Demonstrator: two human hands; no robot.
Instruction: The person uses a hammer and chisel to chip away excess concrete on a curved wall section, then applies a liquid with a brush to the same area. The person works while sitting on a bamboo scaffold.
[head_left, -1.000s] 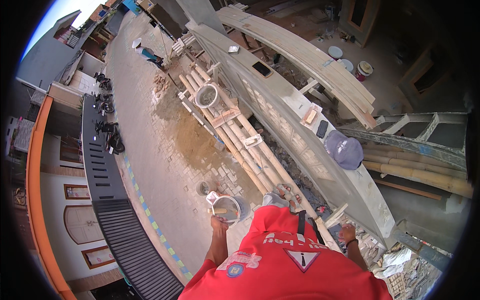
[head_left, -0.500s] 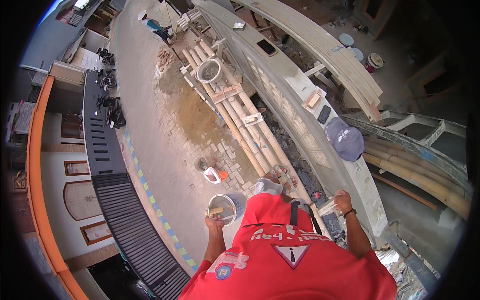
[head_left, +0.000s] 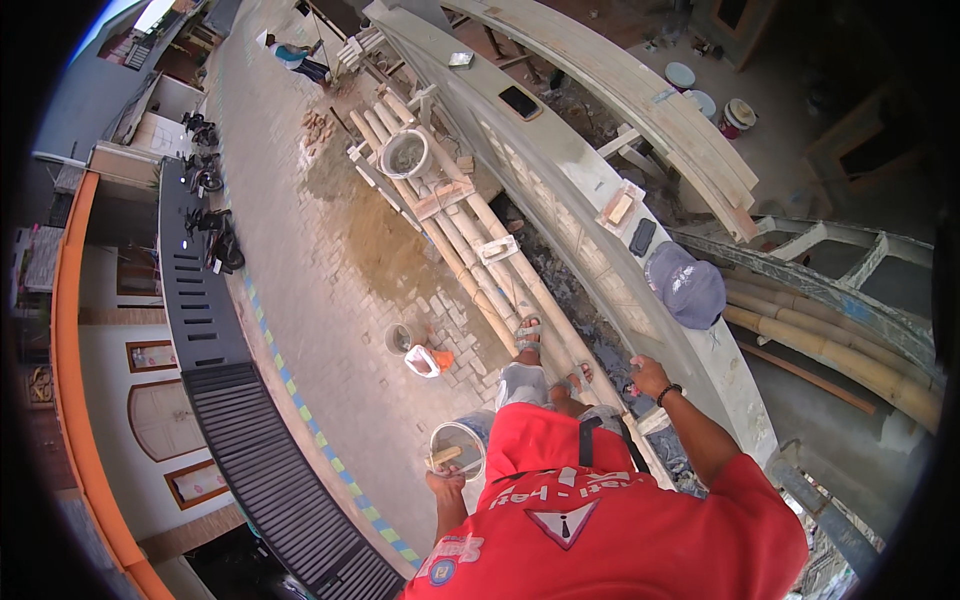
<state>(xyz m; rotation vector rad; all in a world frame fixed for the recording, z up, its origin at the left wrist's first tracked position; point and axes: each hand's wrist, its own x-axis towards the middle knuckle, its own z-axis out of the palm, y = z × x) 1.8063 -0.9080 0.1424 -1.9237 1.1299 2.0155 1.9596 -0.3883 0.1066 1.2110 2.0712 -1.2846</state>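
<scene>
My left hand (head_left: 447, 481) is closed at the near rim of a pale bucket (head_left: 484, 424), low on my left side. A tool with a wooden handle (head_left: 443, 457) lies inside the bucket, just beyond my fingers. My right hand (head_left: 650, 377) is in the air between the bamboo and the grey wall, its fingers loosely bent and apart, with nothing visible in them. My sandalled foot (head_left: 529, 332) is on the bamboo poles (head_left: 478, 262), ahead of the other foot.
On the wall top (head_left: 580, 150) are a phone (head_left: 519, 101), a wooden float (head_left: 621, 207), a dark case (head_left: 643, 237) and a cap (head_left: 686, 285). A mortar tub (head_left: 406, 154) stands on the bamboo. Below are a sand heap (head_left: 385, 240) and another bucket (head_left: 399, 337). A person (head_left: 295, 58) stands far off.
My right hand has left the wall's edge and moved up and left. One foot has stepped forward along the bamboo. My left hand and the bucket have shifted down and right in view.
</scene>
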